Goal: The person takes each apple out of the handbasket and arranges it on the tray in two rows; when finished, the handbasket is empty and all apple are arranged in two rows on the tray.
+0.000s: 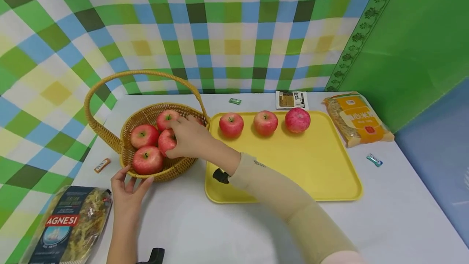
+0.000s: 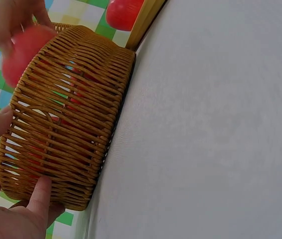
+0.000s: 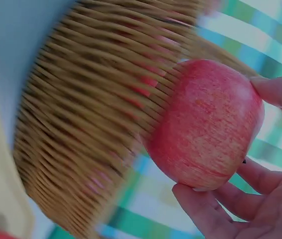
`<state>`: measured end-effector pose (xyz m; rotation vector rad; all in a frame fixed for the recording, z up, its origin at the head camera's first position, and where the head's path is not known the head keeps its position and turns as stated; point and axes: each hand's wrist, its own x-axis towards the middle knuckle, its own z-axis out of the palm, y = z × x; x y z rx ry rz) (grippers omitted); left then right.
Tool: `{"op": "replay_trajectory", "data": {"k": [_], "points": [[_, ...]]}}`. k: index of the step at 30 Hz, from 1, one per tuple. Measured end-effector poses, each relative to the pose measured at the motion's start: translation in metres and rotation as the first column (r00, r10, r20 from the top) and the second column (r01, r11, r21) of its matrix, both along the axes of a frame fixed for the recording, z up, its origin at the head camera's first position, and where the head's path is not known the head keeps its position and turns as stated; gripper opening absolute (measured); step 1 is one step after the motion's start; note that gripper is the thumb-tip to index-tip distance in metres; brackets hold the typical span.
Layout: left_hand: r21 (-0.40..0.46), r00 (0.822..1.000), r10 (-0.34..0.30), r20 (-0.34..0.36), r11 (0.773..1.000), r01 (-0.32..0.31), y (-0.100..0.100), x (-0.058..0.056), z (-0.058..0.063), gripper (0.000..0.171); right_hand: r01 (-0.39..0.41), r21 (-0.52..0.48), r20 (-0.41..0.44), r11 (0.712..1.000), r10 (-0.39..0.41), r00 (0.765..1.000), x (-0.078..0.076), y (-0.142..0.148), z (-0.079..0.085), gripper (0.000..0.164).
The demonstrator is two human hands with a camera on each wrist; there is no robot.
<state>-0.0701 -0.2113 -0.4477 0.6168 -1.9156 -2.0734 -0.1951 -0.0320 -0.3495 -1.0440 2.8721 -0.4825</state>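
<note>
My right hand (image 1: pixel 190 138) reaches over the wicker basket (image 1: pixel 183 169) and grips a red apple (image 3: pixel 208 122) between thumb and fingers, at the basket's rim in the right wrist view. Several other apples, one of them a red apple (image 1: pixel 148 160) near the front, lie inside the basket; my right hand partly covers those at the back right. My left hand (image 1: pixel 127 192) holds the near left rim of the basket, with the thumb on the rim and fingertips against the woven side in the left wrist view. The basket's tall handle (image 1: pixel 143 72) arches up behind the apples.
Right of the basket lies a yellow tray (image 1: pixel 293 166) with three red fruits (image 1: pixel 265 123) along its far side. An orange food packet (image 1: pixel 357 119), a small white packet (image 1: pixel 291 100), a bag of pasta (image 1: pixel 69 223) and several small wrapped sweets (image 1: pixel 374 159) surround them on the white table.
</note>
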Motion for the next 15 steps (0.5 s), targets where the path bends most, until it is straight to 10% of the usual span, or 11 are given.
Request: {"op": "replay_trajectory", "data": {"k": [10,15], "points": [[0.032,0.999,0.016,-0.046,0.999,-0.015,0.002,-0.001,-0.002,0.068,0.125,-0.354,-0.076,0.927,-0.162,0.984,0.033,0.143,0.065,0.061],[0.072,0.996,0.045,-0.079,0.997,-0.039,0.002,0.0,-0.004,0.068,0.38,-0.393,-0.036,0.837,-0.426,0.904,0.032,0.234,0.067,0.064]]}}
